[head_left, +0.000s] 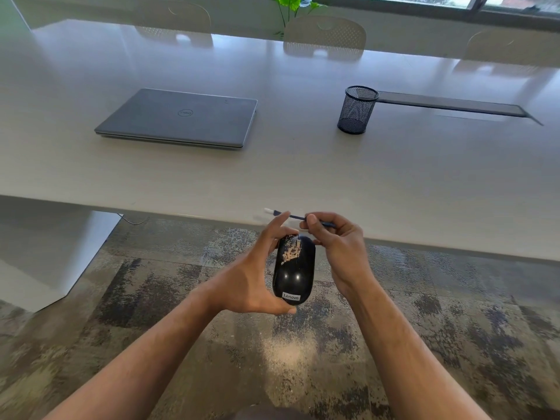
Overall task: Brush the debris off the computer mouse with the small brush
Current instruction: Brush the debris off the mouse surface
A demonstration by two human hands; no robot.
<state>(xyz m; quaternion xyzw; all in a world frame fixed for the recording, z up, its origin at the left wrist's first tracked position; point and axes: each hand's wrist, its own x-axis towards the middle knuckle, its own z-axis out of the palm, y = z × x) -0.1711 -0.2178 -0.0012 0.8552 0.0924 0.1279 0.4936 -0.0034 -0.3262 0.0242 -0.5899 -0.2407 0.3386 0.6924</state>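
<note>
A glossy black computer mouse (pixel 293 274) with a Lenovo label is held in the air in front of the table edge, above the carpet. Pale crumbly debris (pixel 290 252) covers its front left part around the scroll wheel. My left hand (pixel 254 277) grips the mouse from the left side and underneath. My right hand (pixel 336 247) pinches a thin dark-blue brush (pixel 295 217) with a white tip pointing left. The brush lies level just beyond the mouse's front end, not touching the debris.
A long white table (pixel 272 177) spans the view. On it lie a closed grey laptop (pixel 178 118), a black mesh pen cup (pixel 357 110) and a dark cable slot (pixel 451 104). White chairs (pixel 324 36) stand behind; mottled carpet (pixel 212 344) lies below.
</note>
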